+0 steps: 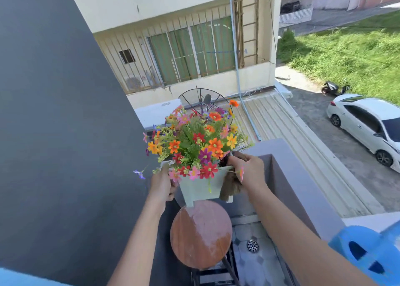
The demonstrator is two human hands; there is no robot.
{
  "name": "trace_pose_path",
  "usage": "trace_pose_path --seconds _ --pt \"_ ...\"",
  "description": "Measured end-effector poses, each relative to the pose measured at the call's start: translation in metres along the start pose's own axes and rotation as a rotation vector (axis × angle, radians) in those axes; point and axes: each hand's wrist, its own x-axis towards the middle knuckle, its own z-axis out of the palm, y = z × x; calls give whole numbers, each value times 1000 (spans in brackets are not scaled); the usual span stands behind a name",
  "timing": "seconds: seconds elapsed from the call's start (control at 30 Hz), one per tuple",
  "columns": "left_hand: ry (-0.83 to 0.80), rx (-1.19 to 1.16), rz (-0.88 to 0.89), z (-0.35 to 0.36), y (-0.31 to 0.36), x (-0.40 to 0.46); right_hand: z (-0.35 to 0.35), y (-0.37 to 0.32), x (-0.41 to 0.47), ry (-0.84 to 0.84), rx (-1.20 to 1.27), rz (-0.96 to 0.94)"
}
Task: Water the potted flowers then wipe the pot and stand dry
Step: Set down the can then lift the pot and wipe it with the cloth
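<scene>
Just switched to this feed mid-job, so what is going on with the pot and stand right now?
A person holds the pale square pot of colourful flowers lifted above the round reddish-brown stand top. The left hand grips the pot's left rim; the right hand grips the right rim together with a brown cloth hanging down the pot's side. The stand top looks wet. A blue watering can sits at lower right.

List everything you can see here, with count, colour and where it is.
flower pot: one, pale green, held above the stand
flowers: one bunch, mixed colours, in the pot
cloth: one, brown, against the pot's right side
stand: one, round brown top, wet, below the pot
watering can: one, blue, lower right
floor drain: one, metal, right of the stand
car: one, white, street below
hands: left and right, gripping the pot's sides
</scene>
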Motion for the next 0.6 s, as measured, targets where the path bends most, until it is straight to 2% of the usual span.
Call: trace_pose_path --seconds 0.07,0.1,0.2,0.27,0.33,0.4,0.6 --pt "109 111 47 5 -9 -2 6 6 -6 48 71 20" --pt "113 147 47 10 -16 -5 8 9 -7 72 98 20" --pt "-4 240 20 34 -26 -23 14 8 -12 138 132 5" --pt "-50 311 123 50 -21 -33 21 9 -13 174 118 -1" --pt "-112 255 197 62 -7 -45 28 12 -16 196 80 -28" --pt "-162 113 127 71 2 -49 33 15 -23 193 47 -65" --pt "-115 -71 -99 76 13 -44 38 24 -39 85 -54 -129"
